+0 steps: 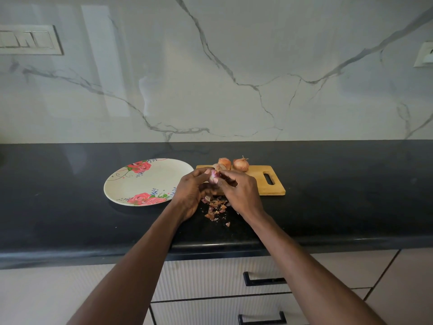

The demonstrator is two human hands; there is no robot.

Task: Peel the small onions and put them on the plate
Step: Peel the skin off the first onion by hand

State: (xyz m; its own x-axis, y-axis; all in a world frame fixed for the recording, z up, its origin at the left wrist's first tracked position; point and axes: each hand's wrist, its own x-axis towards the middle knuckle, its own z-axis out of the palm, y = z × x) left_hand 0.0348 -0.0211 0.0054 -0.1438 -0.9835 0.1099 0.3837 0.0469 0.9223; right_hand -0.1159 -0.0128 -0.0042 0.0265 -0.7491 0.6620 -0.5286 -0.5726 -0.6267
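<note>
Marble-patterned wall (234, 66) fills the upper half of the frame, grey veins running across it; a switch plate (30, 39) sits at upper left, and part of another fitting (425, 55) at the right edge.

Black countertop (70, 219) spans the middle band from edge to edge. Pale cabinet fronts with ribbed drawers (210, 277) and dark handles fill the lower part of the frame.

Two bare forearms rise from the bottom edge toward the centre.

Round cream plate (150, 184) with red rose prints lies flat on the counter, left of centre; nothing lies on it.

Wooden cutting board (264, 181) with a handle slot lies just right of the plate, its left part hidden behind the hands.

Left hand (192, 191) and right hand (241, 191) meet at centre frame, above the near left corner of the board. Both have fingers curled round one small onion (214, 177), its pale pinkish flesh partly showing between the fingertips. How much skin remains on it cannot be told.

Two unpeeled onions (240, 164) (225, 163) sit at the far edge of the board, a third partly hidden (216, 167) behind the fingers.

A scatter of onion skins (215, 208) lies on the counter directly below the hands, between the wrists.
</note>
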